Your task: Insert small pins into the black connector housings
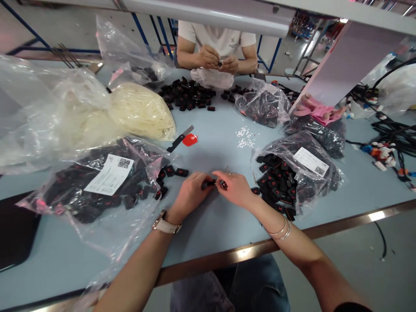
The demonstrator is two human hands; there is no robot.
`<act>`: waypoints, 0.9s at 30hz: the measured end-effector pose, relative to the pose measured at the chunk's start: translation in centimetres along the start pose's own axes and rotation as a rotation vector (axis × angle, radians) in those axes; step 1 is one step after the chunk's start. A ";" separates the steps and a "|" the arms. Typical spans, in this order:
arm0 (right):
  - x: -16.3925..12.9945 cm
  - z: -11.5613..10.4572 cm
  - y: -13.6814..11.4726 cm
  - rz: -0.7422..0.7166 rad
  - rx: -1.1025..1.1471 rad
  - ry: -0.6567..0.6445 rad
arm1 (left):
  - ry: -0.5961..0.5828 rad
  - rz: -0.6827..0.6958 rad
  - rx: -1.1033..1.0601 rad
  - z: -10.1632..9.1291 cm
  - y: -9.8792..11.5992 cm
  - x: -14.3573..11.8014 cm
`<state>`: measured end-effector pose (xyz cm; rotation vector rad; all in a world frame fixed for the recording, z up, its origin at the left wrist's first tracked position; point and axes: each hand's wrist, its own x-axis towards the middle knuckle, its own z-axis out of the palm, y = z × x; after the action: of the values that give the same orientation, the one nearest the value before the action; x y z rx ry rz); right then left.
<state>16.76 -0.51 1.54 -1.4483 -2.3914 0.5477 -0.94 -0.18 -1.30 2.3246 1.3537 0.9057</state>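
Note:
My left hand (192,193) is closed around one end of a small black connector housing (209,183), just above the table. My right hand (238,189) meets it from the other side, fingers pinched on a dark piece (223,185) at the housing's right end; whether this is the same part or a second one I cannot tell. Left of my hands lie loose black connector housings (181,172) with red inserts. Beside my right forearm, more black housings (276,182) spill from an open clear bag (312,186).
A box cutter (179,139) lies by a red tag (190,139). Tiny white pieces (245,138) are scattered mid-table. Labelled bag of housings (74,186) and bag of pale strips (139,110) stand left. Opposite, another person's hands (211,58) hold a small black part.

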 end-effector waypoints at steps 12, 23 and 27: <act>-0.2 0.5 -0.2 -0.070 -0.123 -0.024 | -0.021 -0.045 0.045 0.1 0.3 0.0; -0.3 0.3 0.7 -0.083 -0.031 0.005 | -0.054 -0.140 -0.002 -0.3 0.5 0.3; -0.3 0.5 0.5 -0.124 -0.066 -0.010 | -0.071 -0.143 0.015 -0.5 0.7 0.4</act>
<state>17.06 -0.61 0.88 -1.3147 -2.5087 0.4509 -0.65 -0.23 -0.46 2.2149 1.4803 0.7656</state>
